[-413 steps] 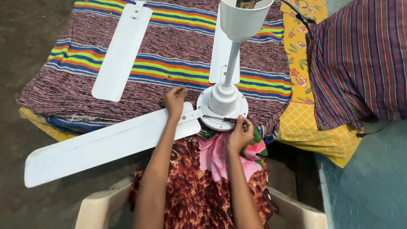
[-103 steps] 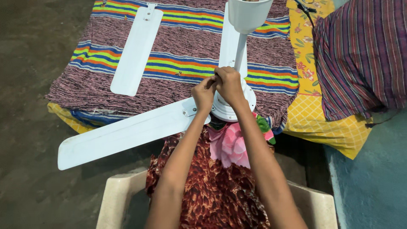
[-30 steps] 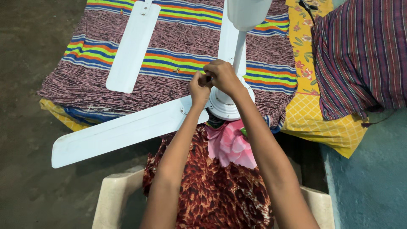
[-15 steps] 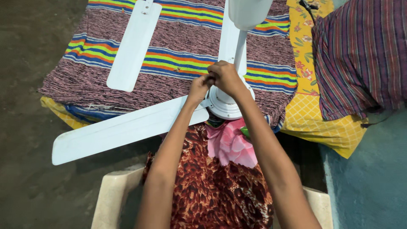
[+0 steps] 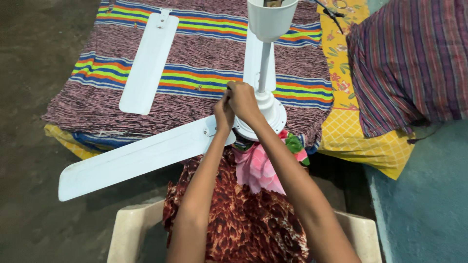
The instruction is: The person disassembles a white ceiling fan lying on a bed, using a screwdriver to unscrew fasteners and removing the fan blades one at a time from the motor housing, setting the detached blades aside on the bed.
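Over a striped cloth [image 5: 195, 58] (concrete floor [image 5: 29, 58] beside), both hands' grips pinch the fan hub [image 5: 265, 114].

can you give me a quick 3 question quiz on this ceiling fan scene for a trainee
1. True or false: the loose blade lies on the striped cloth, apart from the fan.
2. Where do the left hand and right hand meet? A) at the root of the attached blade beside the motor hub B) on the cup-shaped canopy C) on the pillow
3. What colour is the chair?

Key: 1 true; 2 A; 3 cream.
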